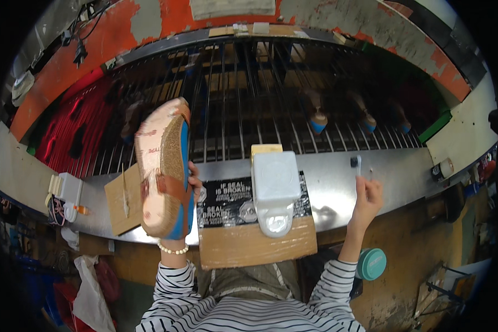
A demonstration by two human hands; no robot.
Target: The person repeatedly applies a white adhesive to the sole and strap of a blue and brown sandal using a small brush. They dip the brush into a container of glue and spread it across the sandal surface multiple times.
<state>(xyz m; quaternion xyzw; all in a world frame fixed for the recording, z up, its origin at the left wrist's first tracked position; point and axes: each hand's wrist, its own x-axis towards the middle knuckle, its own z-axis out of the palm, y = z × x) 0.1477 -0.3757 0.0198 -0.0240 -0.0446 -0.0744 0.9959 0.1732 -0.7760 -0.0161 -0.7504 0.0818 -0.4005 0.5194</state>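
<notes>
My left hand (194, 180) grips a shoe on a blue last (186, 146), held up toe end away from me. Its pale underside faces up, with a cork-like brown edge and brown straps wrapping under it. Most of my left fingers are hidden behind it. Held out to the right, my right hand (367, 200) pinches a small brush (357, 164) with a pale handle and dark bristles. Between my hands stands a white plastic dispenser (275, 177) with a rounded open cup at its near end. It rests on a cardboard piece (259, 245) covered partly with black printed tape.
Beyond the metal ledge (329, 205), a rack of metal bars (232, 116) carries several shoes on blue lasts (318, 123). A brown board (116, 202) with a thin stick lies at left, near another white dispenser (71, 191). A teal-lidded container (372, 264) sits below my right forearm.
</notes>
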